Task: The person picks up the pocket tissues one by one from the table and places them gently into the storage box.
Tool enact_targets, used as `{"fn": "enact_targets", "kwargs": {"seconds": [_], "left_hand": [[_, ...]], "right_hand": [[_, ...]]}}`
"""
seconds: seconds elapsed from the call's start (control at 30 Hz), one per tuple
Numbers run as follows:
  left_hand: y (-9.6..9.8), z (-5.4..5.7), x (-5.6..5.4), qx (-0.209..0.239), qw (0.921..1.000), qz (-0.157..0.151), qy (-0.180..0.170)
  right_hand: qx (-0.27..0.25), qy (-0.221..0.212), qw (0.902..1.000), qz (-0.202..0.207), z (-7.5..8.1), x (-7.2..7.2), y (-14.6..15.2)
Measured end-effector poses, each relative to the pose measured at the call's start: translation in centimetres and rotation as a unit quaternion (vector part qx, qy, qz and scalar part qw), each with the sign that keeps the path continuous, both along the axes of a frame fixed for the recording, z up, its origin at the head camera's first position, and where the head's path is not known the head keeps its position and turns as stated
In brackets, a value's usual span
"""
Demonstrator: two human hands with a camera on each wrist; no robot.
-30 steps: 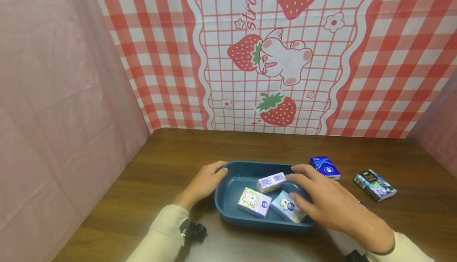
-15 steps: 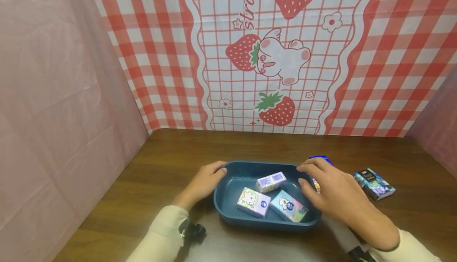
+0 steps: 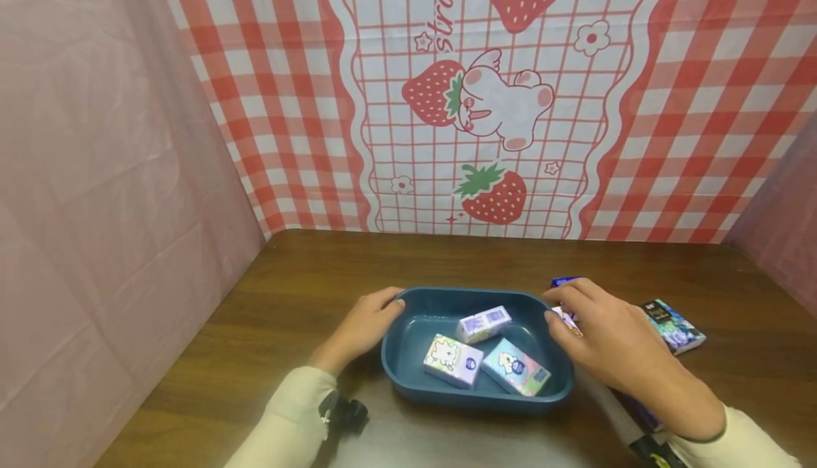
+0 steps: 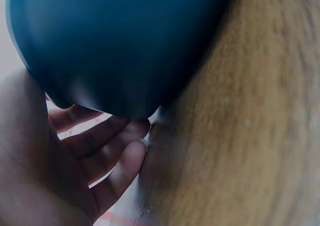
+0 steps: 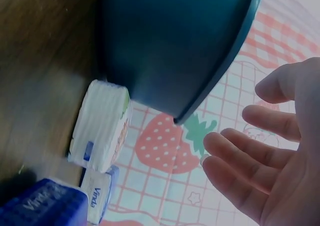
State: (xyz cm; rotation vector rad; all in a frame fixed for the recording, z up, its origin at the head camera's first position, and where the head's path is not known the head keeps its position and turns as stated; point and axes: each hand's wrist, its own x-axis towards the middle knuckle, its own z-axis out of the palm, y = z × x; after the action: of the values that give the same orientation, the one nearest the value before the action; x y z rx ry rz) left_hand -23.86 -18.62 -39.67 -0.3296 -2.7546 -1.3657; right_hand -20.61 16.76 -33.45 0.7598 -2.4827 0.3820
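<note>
While the tray (image 3: 469, 403) sits on the table (image 3: 306, 262), the left hand (image 3: 362, 330) is found at its far left corner, thumb over the rim and fingers bent against the outer wall, so the rim is pinched between them. The right hand (image 3: 606, 337) is beyond the right end, its fingers loosely spread and holding nothing in the right wrist view. Three packs lie inside: a pale pack (image 3: 454, 361) and a light-blue pack (image 3: 516, 367) flat near the front wall, and a lilac pack (image 3: 484, 324) behind them, apparently on its narrow side. Outside, a blue pack (image 3: 563, 281) and a white pack (image 3: 566, 318) are partly hidden by the right hand; a floral pack (image 3: 681, 330) lies to their right. The tray is judged stiff, light and smooth, liable to slide if pushed; both end rims offer the sound hold. The packs are judged very light and soft, with slick wrappers that would dent under a hard squeeze; they are best taken by the long sides, with gentle pressure.
</note>
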Motion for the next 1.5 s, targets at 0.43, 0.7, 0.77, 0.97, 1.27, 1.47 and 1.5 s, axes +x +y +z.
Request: {"fn": "enact_targets", "kwargs": {"seconds": [0.43, 0.7, 0.77, 0.97, 1.27, 1.47, 1.5], "left_hand": [[0.0, 0.0, 0.0, 0.0, 1.0, -0.002, -0.001], [0.0, 0.0, -0.1, -0.002, 1.0, -0.003, -0.001], [0.0, 0.1, -0.1, -0.002, 1.0, -0.003, -0.001], [0.0, 0.1, -0.1, -0.002, 1.0, -0.003, -0.006], [0.0, 0.1, -0.1, 0.0, 1.0, -0.004, -0.008], [0.0, 0.0, -0.1, -0.004, 1.0, -0.005, 0.004], [0.0, 0.0, -0.1, -0.003, 1.0, -0.005, 0.005]], "right_hand": [[0.021, -0.069, 0.9964, -0.045, 0.4, -0.6, 1.3], [0.028, -0.108, 0.9921, -0.057, 0.8, -1.1, 2.8], [0.032, -0.119, 0.9903, -0.063, 0.8, -1.2, 3.1], [0.038, -0.143, 0.9857, -0.08, 0.8, -1.4, 3.8], [0.04, -0.153, 0.9836, -0.087, 0.9, -1.7, 4.6], [0.049, -0.145, 0.984, -0.092, 0.5, -2.1, 5.2], [0.05, -0.145, 0.9837, -0.093, 0.5, -2.1, 5.4]]}}
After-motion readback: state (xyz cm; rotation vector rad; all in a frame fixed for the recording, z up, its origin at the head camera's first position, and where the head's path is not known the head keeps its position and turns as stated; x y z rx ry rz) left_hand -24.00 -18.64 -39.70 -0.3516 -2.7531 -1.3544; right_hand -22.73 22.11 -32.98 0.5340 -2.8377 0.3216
